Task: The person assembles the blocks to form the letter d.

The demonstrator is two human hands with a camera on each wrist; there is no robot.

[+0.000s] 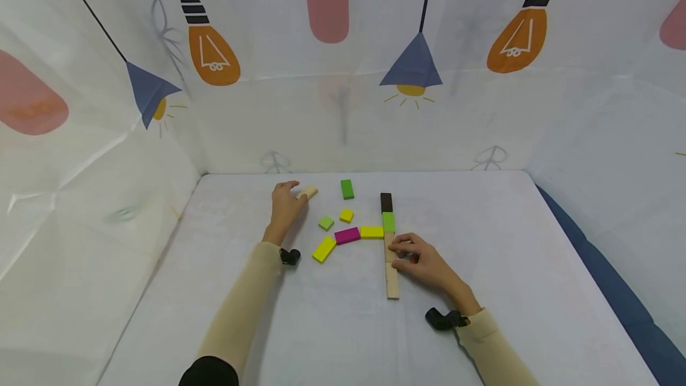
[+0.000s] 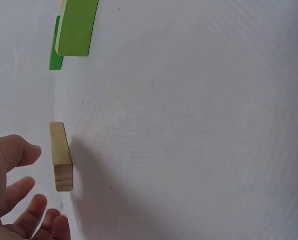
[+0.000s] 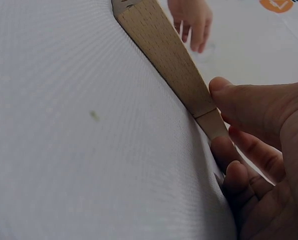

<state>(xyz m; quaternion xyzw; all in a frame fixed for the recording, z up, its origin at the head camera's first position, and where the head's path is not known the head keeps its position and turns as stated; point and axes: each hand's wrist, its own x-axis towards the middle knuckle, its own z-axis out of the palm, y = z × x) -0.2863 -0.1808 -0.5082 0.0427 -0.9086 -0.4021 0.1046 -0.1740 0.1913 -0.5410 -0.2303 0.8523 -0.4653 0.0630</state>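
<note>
My left hand (image 1: pixel 285 204) is at the far left beside a plain wooden block (image 1: pixel 309 192). In the left wrist view its fingers are spread, with a gap between them and that block (image 2: pixel 61 150). My right hand (image 1: pixel 423 262) lies along the right side of a straight column of blocks. Its thumb and fingertips are at the edge near the seam between two plain wooden blocks (image 1: pixel 393 283); nothing is pinched. Above these in the column come a light green block (image 1: pixel 388 222) and a dark brown block (image 1: pixel 386 202). A yellow block (image 1: pixel 371 232) meets the column from the left.
A magenta block (image 1: pixel 347 236) and another yellow block (image 1: pixel 324 249) continue leftward from the column. Small yellow (image 1: pixel 346 215) and light green (image 1: pixel 326 223) pieces lie above them, and a green block (image 1: pixel 347 189) farther back. The white table (image 1: pixel 300 326) meets a lamp-patterned curtain (image 1: pixel 343 118).
</note>
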